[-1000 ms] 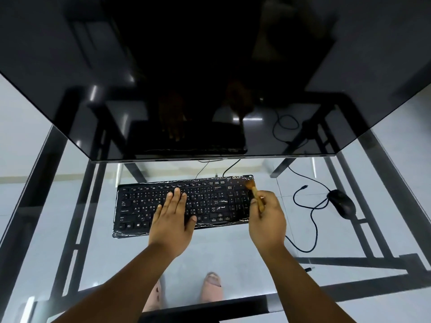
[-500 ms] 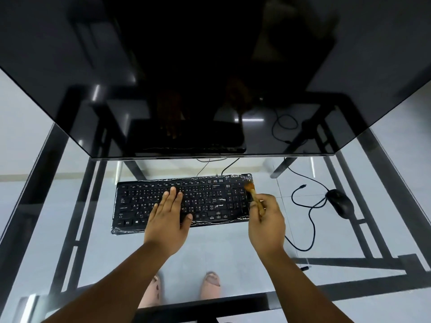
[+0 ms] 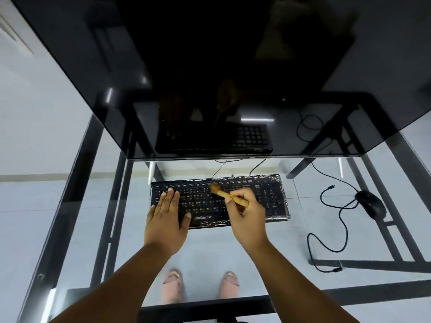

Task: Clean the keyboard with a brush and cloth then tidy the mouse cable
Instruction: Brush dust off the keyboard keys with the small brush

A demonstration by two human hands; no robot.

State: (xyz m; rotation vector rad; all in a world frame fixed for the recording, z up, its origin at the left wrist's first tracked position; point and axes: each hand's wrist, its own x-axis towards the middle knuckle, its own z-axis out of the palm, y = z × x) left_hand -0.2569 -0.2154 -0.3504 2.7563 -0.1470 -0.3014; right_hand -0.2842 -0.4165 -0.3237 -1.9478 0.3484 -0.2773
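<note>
A black keyboard [image 3: 270, 197] lies on the glass desk below the monitor. My left hand [image 3: 166, 217] rests flat on its left half, fingers straight. My right hand [image 3: 247, 213] grips a small wooden-handled brush [image 3: 229, 197], whose bristles touch the upper middle keys. A black mouse [image 3: 370, 203] sits to the right, and its black cable [image 3: 338, 220] runs in loose loops across the glass down to a plug end near the desk's front right. No cloth is in view.
A large dark monitor [image 3: 210, 78] leans over the back of the glass desk [image 3: 70, 206], which has a black metal frame. Two thin cables run from the keyboard's top edge under the monitor. My feet show through the glass below.
My right hand has carried the brush left from the keyboard's top right corner to its upper middle. My left hand has shifted left along the keyboard.
</note>
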